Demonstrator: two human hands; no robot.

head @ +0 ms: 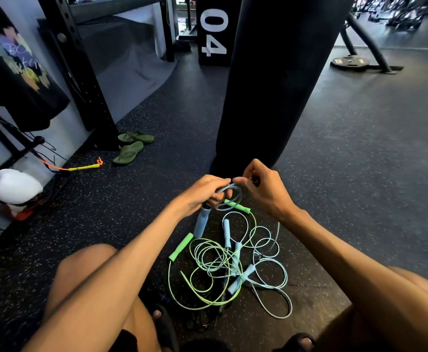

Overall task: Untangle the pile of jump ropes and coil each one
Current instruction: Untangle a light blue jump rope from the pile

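Note:
A tangled pile of jump ropes (230,265) lies on the dark speckled floor between my knees: a green rope with green handles (181,246) and light blue ropes with blue handles (227,231). My left hand (205,193) is shut on a blue handle (200,223) and a small loop of grey-blue rope (233,193), held above the pile. My right hand (261,189) pinches the same rope at the loop's top. That rope trails down on the right into the pile.
A black punching bag (271,80) hangs just beyond my hands. Green flip-flops (130,148) and a yellow-handled rope (83,168) lie at the left by a black rack (81,72). A white bag (10,186) sits at far left, a weight plate (349,62) at far right.

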